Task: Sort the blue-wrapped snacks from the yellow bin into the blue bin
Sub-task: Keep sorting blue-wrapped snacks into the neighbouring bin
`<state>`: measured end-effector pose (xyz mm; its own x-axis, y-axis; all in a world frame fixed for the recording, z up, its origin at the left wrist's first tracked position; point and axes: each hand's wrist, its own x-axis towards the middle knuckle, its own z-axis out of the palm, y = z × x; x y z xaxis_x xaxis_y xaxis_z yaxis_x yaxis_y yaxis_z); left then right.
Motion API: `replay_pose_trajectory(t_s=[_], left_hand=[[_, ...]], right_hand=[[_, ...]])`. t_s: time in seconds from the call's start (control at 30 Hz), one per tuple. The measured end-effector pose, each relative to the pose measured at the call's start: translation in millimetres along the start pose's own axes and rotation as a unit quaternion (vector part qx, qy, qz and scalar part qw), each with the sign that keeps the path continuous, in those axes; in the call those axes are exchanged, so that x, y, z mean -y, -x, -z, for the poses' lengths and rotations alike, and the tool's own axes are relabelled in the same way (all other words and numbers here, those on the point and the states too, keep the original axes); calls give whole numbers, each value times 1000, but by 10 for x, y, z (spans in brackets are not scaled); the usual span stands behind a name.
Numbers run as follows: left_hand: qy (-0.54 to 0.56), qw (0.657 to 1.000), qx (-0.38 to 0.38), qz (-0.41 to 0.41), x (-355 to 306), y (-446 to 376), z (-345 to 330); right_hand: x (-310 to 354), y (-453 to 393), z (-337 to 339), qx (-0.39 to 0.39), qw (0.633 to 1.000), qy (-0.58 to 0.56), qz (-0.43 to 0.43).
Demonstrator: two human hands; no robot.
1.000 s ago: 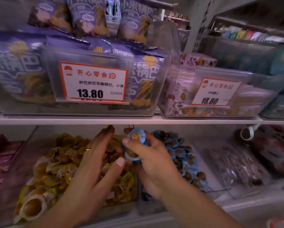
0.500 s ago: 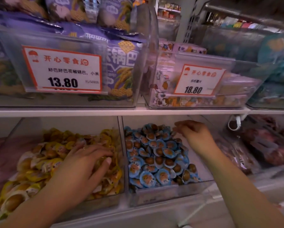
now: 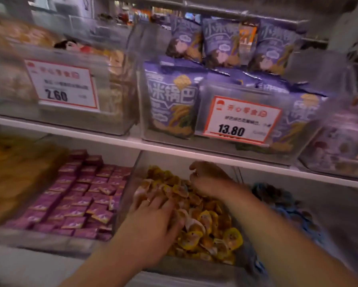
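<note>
Both hands are down in the yellow snack bin, blue pile waiting just to the right.

Left hand (image 3: 153, 222) lies flat with fingers spread, pressing on the yellow-wrapped snacks (image 3: 207, 228) in the clear yellow bin (image 3: 128, 195) on the lower shelf. Right hand (image 3: 209, 179) is further back in the same bin, fingers curled down into the pile; too blurry to tell if it's pinching anything. The blue-wrapped snacks (image 3: 286, 204) sit in the blue bin (image 3: 327, 204) right beside it. Purple packets (image 3: 84, 195) fill the bin to the left. On the shelf above, purple bags (image 3: 172, 102) sit behind a 13.80 tag (image 3: 241, 120), and a 2.60 tag (image 3: 63, 85) hangs further left.
</note>
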<state>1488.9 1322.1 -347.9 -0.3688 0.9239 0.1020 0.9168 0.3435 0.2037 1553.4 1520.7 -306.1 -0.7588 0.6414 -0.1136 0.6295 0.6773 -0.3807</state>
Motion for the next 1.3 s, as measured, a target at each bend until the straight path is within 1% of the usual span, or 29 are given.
replay_pose_trajectory(t_s=[0.03,0.1,0.13,0.27,0.4,0.47,0.53,0.63,0.73,0.8,0.83,0.9,0.97,1.0,1.1,1.13,1.2,1.3], left_hand=[[1,1000,5,-1,17,38,-22],[10,1000,7,-2,56,86,-51],[17,1000,4,-1,66,100,-63],[51,999,-2,13,67,105,-113],[94,995,6,18,77,76,-146],[104,994,9,17,83,65,-149],[122,992,10,10,97,57,-148],[151,989,5,-1,107,53,-108],[162,986,-34,-8,102,86,-72],[179,981,-74,-1,102,111,-70],[187,978,-93,2,102,125,-64],[208,969,-135,7,102,145,-58],[249,951,-186,10,97,133,-62],[272,940,-205,15,92,118,-62],[322,915,-237,46,84,48,-57],[323,914,-239,52,88,16,-58],[305,930,-204,41,118,-51,-64],[246,965,-93,-3,161,-135,-63]], right_hand=[[41,-147,-99,38,999,-4,-22],[90,-366,-294,111,990,-53,-69],[107,-442,-375,127,984,-89,-89],[190,-739,-617,106,952,-251,-142],[303,-916,-787,104,907,-386,-133],[286,-956,-787,127,895,-409,-127],[260,-977,-738,156,888,-404,-155],[230,-1070,-617,169,892,-385,-165],[273,-1011,-473,201,888,-383,-159],[282,-896,-371,206,891,-383,-134],[280,-826,-313,223,882,-398,-119],[272,-654,-194,286,841,-449,-96],[219,-495,-82,296,814,-492,-92],[201,-402,-28,287,814,-498,-87],[167,-64,74,266,856,-441,-36],[147,47,85,260,862,-434,-23],[97,273,100,244,878,-413,-5],[55,615,77,189,940,-276,65]])
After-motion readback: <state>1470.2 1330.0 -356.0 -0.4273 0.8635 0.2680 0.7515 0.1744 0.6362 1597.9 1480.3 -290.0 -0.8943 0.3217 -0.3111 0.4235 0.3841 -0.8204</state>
